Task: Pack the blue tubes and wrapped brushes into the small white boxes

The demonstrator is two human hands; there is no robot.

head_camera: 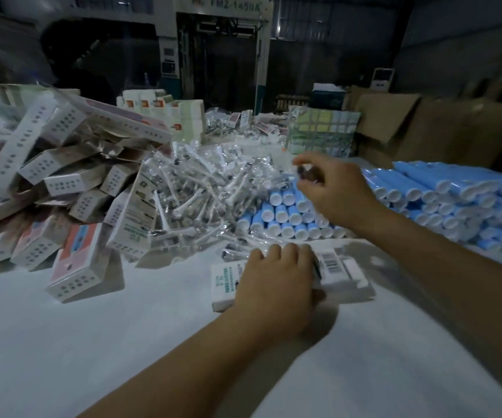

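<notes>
My left hand (276,282) lies flat on a small white box (338,274) with a barcode, pressing it to the white table near the middle. Over the stacked blue tubes (285,218) my right hand (334,188) is raised, its fingertips pinched on a wrapped brush (305,171) with a dark head in clear film. A loose heap of wrapped brushes (201,188) lies just left of it. More blue tubes with white caps (454,203) are stacked in rows at the right.
A tumbled pile of small boxes (47,182) fills the left side. Upright boxes (180,116) and bundled packs (322,131) stand at the back, brown cartons (430,131) at the right rear. The white table (123,342) stretches toward me.
</notes>
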